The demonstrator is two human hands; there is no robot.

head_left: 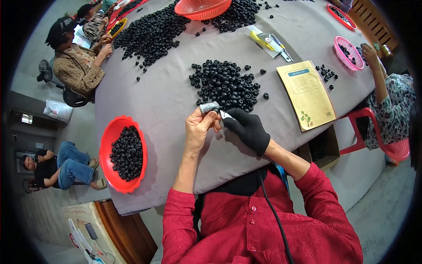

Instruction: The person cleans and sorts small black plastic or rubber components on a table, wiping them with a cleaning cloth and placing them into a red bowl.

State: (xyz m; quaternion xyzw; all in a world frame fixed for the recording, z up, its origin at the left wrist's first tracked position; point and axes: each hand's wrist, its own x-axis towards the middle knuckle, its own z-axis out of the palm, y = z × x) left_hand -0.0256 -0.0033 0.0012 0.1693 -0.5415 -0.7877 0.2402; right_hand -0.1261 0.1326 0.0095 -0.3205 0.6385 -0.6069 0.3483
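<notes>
My left hand [198,126] is bare, with silvery-grey tape [208,107] wrapped round a finger. Its thumb and fingers pinch a small black part [216,110], mostly hidden by the fingertips. In a black glove, my right hand [249,133] grips a small knife, whose pale blade [226,115] points at that part. Just beyond both hands lies a heap of small black ring-shaped parts [226,83], several of them strayed to its right. To the left, a red scalloped basket [104,152] holds more black parts.
A yellow booklet [303,94] lies right of the heap, and a packaged cutter [268,43] beyond it. A larger black heap [151,37] and a red colander [200,12] are at the back. People sit left and right; a pink basket [349,61] stands far right.
</notes>
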